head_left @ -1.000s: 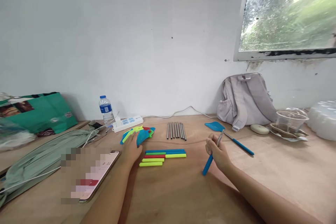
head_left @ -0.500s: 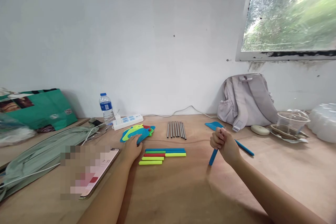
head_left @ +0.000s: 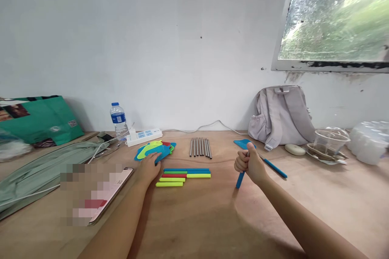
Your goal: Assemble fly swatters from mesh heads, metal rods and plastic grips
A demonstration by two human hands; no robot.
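Note:
My right hand is closed in a fist around a blue plastic handle, held nearly upright with its lower end close to the tabletop; the thumb sits over its top. My left hand reaches to a pile of mesh fly swatter heads in yellow, blue, red and green, its fingers closed on the neck of a blue swatter head. Between the hands lie loose handles in blue, green, red and yellow. Behind them, several metal rods are lined up. Past my right hand lies a blue fly swatter, partly hidden.
A phone and grey-green cloth lie left. A power strip, water bottle and green bag stand behind. A backpack, a white oval object and plastic containers are at right.
The whole view has shifted slightly, moving things a little left in the picture. My right thumb has come up over the top of the handle. My left hand stays on the swatter head.

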